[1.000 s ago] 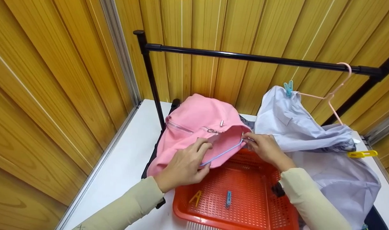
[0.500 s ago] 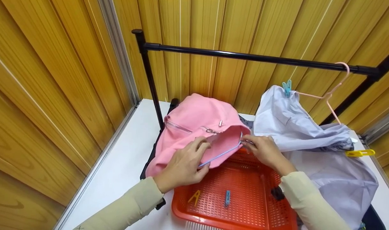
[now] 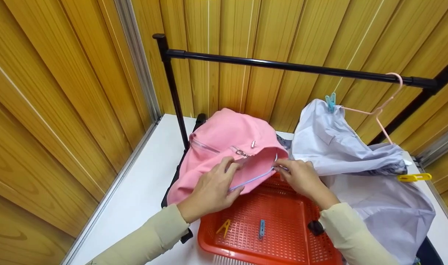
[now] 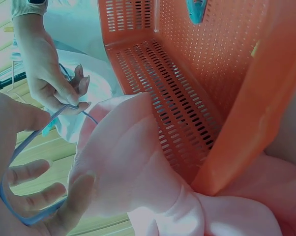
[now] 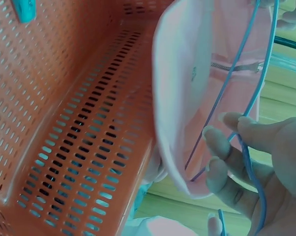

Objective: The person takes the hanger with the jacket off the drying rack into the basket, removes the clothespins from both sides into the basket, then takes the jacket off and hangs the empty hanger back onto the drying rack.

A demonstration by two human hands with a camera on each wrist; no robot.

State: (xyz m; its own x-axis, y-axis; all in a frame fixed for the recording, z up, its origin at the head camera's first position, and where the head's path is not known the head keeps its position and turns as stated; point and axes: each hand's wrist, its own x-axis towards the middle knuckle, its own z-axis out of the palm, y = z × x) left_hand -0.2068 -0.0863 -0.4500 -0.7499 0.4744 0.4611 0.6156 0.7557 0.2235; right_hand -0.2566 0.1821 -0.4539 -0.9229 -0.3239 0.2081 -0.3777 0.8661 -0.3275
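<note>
A pink garment with silver zippers (image 3: 238, 125) is draped at the rack's left, its opening facing the basket. A thin blue hanger (image 3: 251, 180) lies across that opening, partly inside it. My left hand (image 3: 218, 184) holds one end of the hanger at the garment's edge; in the left wrist view its thumb (image 4: 76, 204) lies against the pink cloth. My right hand (image 3: 299, 175) pinches the hanger near its neck between thumb and fingertips. In the right wrist view the hanger's hook (image 5: 258, 194) curves across the right palm and its far end reaches into the garment.
A red perforated basket (image 3: 246, 254) holds a yellow clothespin (image 3: 224, 228) and a blue clothespin (image 3: 261, 229). Behind stands a black rack (image 3: 282, 65). On it hangs a pink hanger (image 3: 384, 129) with a pale garment (image 3: 330, 143), clipped by a teal clothespin (image 3: 331, 102) and a yellow one (image 3: 414, 177).
My right hand has shifted slightly left and down, bringing its end of the blue hanger closer to the garment's opening. My left hand has stayed nearly still.
</note>
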